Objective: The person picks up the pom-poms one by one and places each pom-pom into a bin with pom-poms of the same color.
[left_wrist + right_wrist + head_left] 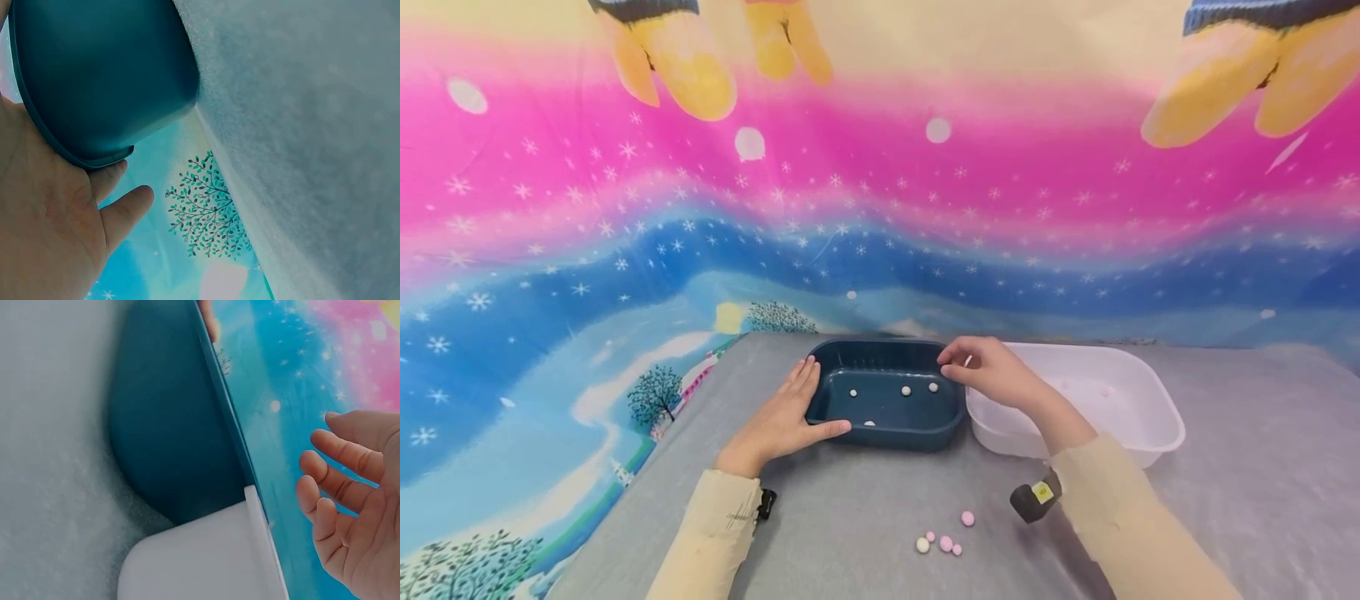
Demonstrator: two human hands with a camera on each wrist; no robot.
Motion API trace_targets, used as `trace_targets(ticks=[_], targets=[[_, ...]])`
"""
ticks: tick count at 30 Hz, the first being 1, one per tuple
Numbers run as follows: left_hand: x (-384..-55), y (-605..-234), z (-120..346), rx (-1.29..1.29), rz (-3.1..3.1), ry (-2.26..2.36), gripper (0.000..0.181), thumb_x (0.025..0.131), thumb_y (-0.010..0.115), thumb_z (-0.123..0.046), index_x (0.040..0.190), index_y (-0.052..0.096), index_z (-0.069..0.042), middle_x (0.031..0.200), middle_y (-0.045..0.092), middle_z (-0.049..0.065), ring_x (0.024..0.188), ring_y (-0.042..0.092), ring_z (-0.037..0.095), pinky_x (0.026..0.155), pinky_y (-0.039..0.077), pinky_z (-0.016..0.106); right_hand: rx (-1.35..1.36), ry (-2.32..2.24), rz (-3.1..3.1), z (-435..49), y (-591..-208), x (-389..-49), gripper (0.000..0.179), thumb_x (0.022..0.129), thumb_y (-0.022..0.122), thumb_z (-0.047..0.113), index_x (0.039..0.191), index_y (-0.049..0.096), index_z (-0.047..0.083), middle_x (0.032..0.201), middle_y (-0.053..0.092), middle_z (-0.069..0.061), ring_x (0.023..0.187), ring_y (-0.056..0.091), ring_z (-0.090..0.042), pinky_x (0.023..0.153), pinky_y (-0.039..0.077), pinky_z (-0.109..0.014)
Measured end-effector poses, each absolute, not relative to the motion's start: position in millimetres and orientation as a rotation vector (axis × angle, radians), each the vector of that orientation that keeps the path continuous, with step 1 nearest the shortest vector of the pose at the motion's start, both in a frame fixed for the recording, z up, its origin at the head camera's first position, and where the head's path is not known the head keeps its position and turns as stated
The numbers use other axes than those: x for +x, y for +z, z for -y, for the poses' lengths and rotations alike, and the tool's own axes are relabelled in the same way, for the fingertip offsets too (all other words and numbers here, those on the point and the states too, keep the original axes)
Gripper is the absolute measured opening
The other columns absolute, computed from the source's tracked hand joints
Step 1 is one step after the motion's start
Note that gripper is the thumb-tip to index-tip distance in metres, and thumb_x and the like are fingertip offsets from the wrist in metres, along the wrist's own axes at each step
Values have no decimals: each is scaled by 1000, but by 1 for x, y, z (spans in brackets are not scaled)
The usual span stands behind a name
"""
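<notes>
Snowflake-printed cloth [865,200] behind grey table [827,525]. White tub [1003,440] at right, dark blue tub [898,437] just beside it. Left hand [781,419] spread against dark blue tub's left end, thumb at near rim. Right hand [1000,375] above the adjoining rims, fingers loosely bent and apart. Four white balls [906,391] in dark blue tub; four pink balls [946,544], one cream ball [922,545] on table.

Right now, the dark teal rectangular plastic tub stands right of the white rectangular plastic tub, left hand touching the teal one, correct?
Not quite: the head view shows the dark teal tub left of the white tub. The left hand does touch the teal one.
</notes>
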State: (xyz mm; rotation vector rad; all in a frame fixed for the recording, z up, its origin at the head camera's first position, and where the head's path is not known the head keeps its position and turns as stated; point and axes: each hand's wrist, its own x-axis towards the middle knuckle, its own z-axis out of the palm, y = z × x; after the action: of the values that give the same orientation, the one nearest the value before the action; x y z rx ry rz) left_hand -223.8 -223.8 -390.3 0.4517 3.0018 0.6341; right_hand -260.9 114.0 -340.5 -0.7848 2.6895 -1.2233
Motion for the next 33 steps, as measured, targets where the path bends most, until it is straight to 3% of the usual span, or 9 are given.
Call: trace_targets(ticks=[19,33], targets=[[-226,-389,223,449,-3002,606,115,83,60,-73,159,9,-4,169,2,10,157,1,29,123,18,55,-912,-1201,-2711,-117,-337,-217,15,95,66,17,107,71,11,95,66,-1,84,58,-14,79,50,-36],[-226,-389,224,452,-3003,601,115,83,60,-73,159,9,-3,169,2,11,157,0,29,124,17,54,-1058,-1243,-2643,-117,-337,-192,13,94,67,16,107,69,11,89,63,3,80,56,-7,67,51,-25]])
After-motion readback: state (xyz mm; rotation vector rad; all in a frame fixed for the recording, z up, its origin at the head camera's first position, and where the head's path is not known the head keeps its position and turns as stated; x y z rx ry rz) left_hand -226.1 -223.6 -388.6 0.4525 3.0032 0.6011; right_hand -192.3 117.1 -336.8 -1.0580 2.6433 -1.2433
